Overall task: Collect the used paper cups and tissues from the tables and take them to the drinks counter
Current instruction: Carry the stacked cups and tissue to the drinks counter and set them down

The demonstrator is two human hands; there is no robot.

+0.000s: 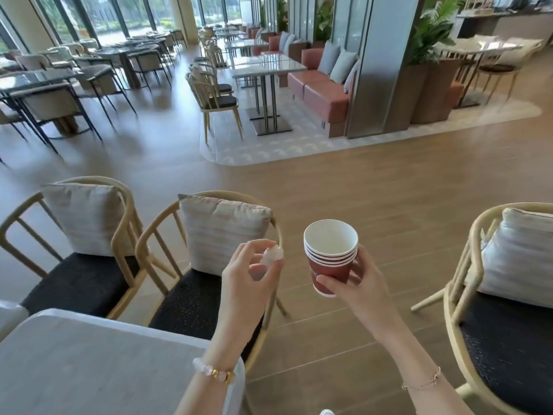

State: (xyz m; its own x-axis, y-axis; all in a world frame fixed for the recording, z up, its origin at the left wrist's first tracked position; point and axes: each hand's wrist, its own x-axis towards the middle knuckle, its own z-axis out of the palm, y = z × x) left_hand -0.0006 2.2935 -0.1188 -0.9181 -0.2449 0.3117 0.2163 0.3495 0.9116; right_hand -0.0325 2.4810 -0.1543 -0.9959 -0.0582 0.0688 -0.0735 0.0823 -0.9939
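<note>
Collecting looks done: the right hand [357, 283] fingers wrap a nested stack of red paper cups [330, 256], the left hand [248, 280] fingers pinch a crumpled tissue [273, 255]; carrying to the counter remains.

Wood floor [374, 187], pale chairs [220, 100], red banquette [323, 94], tall windows [119, 16]; greenery [71, 22] outside, seemingly.

paper cups [330, 259] matt | wood floor [389, 181] semi-gloss | chair seat [191, 304] rough cloth
</note>
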